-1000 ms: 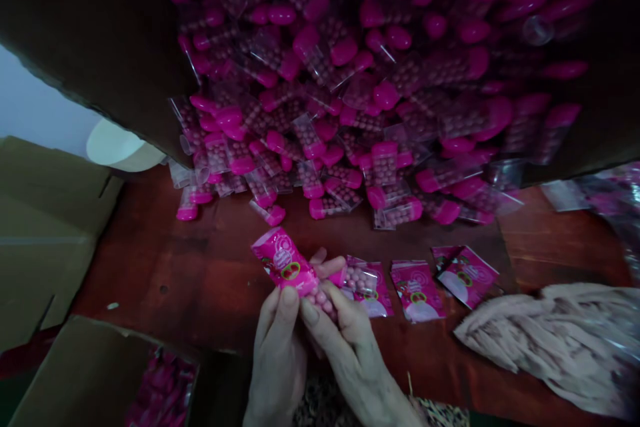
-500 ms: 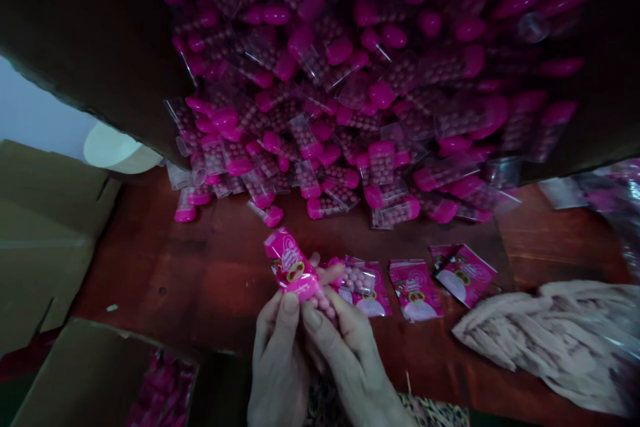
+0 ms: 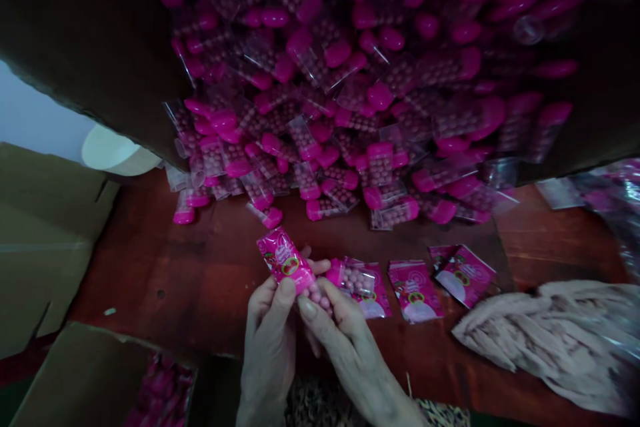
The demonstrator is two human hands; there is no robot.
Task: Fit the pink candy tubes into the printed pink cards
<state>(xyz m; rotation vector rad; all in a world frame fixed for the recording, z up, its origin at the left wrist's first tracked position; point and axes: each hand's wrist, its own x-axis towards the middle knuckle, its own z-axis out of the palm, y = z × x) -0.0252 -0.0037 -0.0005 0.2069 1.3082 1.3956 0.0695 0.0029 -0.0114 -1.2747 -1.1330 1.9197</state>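
Near the front edge of the worktop, your left hand pinches the pink printed packet, your right hand the ball-filled tube; both long axes slant far-left to near-right, packet farther.

Bottles behind packet, cloth right

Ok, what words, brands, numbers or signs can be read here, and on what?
None can be read with certainty.
Pink wrapper in the left hand: lettering too blurred.
Middle packet stack: lettering too small and blurred.
Packets beside the cloth, the top one included: print likewise unreadable.
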